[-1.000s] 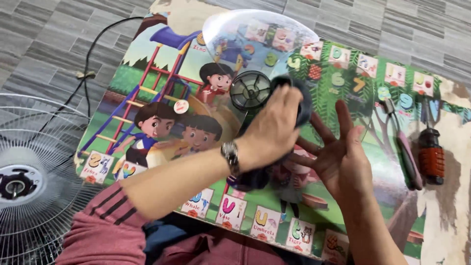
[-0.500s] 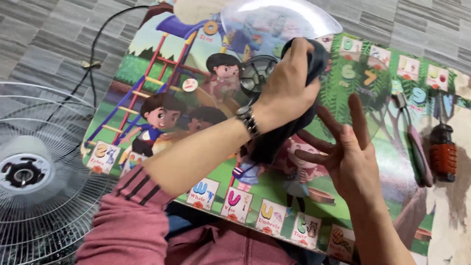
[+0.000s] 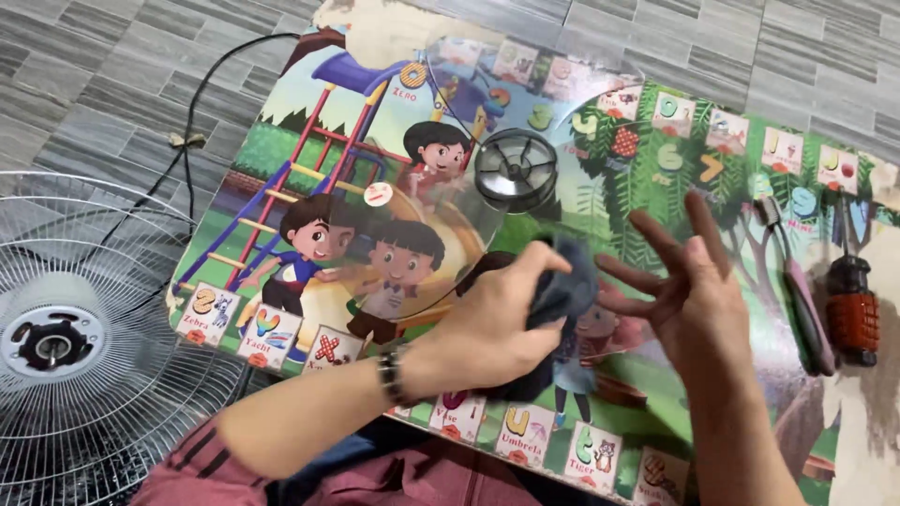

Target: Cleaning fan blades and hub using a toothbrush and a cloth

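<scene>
Dark blue-grey cloth (image 3: 562, 290) bunched in left hand (image 3: 492, 328), fingers clamped together round it, pressed down on clear plastic fan blade (image 3: 600, 187). Cloth sits at fingertip end of that grip, over blade's lower edge, just below round dark hub (image 3: 516, 171). Right hand (image 3: 689, 281) flat, fingers spread apart, holding nothing, palm against blade just right of cloth; fingertips nearly touching cloth. Blade see-through, lying on colourful children's alphabet play mat (image 3: 309, 169) spread over grey tiled floor (image 3: 94, 75). Beaded bracelet on left wrist, striped maroon sleeve below. White wire fan guard (image 3: 84, 356) at left, off mat edge, black cable (image 3: 187, 103) running past it. Pink-handled pliers (image 3: 797, 290) and orange-black screwdriver handle (image 3: 851, 314) at right of mat, well apart from both hands.
</scene>
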